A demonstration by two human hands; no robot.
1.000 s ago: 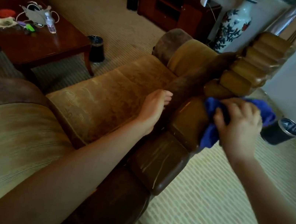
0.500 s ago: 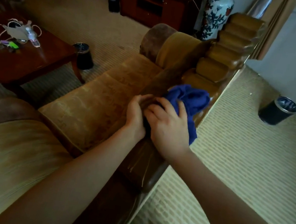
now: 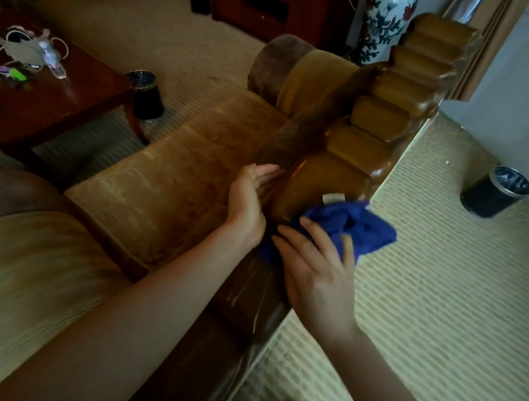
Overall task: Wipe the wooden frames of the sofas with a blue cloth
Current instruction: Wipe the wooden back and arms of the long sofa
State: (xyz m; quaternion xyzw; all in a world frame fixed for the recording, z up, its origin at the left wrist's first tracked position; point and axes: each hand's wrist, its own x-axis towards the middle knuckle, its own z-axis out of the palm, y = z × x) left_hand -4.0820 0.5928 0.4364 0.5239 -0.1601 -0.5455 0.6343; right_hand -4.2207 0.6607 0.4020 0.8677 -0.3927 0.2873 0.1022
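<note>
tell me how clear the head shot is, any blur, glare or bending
Head view: dim and soft, the near sofa cushion smeared by motion blur; glare streaks the glossy wooden frame by the blue cloth; wide-angle bending curves the carpet edge; far corners sink into shadow.

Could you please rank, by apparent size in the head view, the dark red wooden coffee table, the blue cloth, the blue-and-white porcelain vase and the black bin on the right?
1. Dark red wooden coffee table, partly cut off.
2. Blue cloth, nearest the camera, so inflated.
3. Blue-and-white porcelain vase, top cropped.
4. Black bin.
Vase and bin look close; their order is unsure.
</note>
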